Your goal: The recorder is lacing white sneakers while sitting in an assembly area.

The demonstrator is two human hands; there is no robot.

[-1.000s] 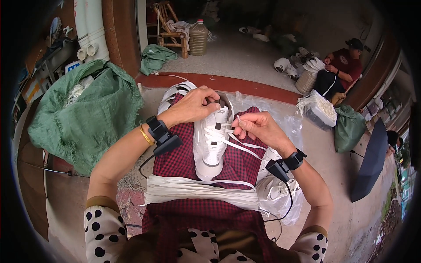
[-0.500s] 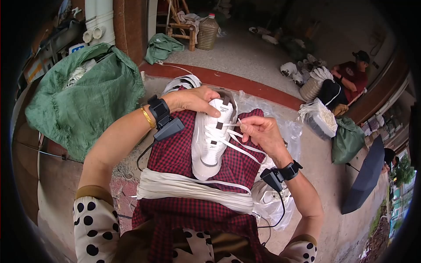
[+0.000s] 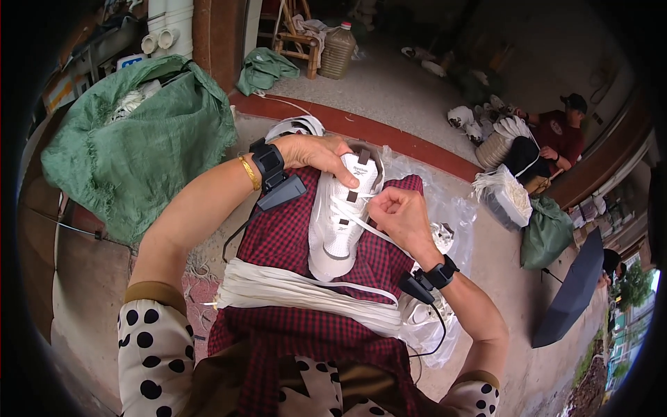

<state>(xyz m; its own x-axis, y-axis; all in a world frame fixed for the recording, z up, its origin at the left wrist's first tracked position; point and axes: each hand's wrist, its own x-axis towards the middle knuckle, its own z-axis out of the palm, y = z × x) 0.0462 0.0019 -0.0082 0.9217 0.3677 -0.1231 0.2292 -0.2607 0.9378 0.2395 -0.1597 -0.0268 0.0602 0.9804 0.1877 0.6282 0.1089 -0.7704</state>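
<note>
A white sneaker (image 3: 333, 233) lies on the red-and-black checked cloth over my lap, its toe pointing toward me. My left hand (image 3: 323, 156) grips it near the heel opening, thumb pressed on the top of the tongue. On the shoe's right side my right hand (image 3: 401, 217) pinches a white shoelace (image 3: 361, 221) close to the upper eyelets. The lace runs across the tongue and trails down to the right. Below the toe, a bundle of white laces (image 3: 299, 295) stretches across my lap. The tips of my right fingers are partly hidden.
A green woven sack (image 3: 139, 153) stands at the left. More white shoes (image 3: 424, 309) lie on clear plastic sheeting (image 3: 455, 208) at my right. Farther right are a tub of laces (image 3: 506, 198), a green bag (image 3: 547, 233), a dark umbrella (image 3: 570, 292) and a seated person (image 3: 561, 132).
My right hand has turned and its fingers have curled in closer to the shoe, drawing the lace. The view has shifted slightly. My left hand keeps its hold on the sneaker.
</note>
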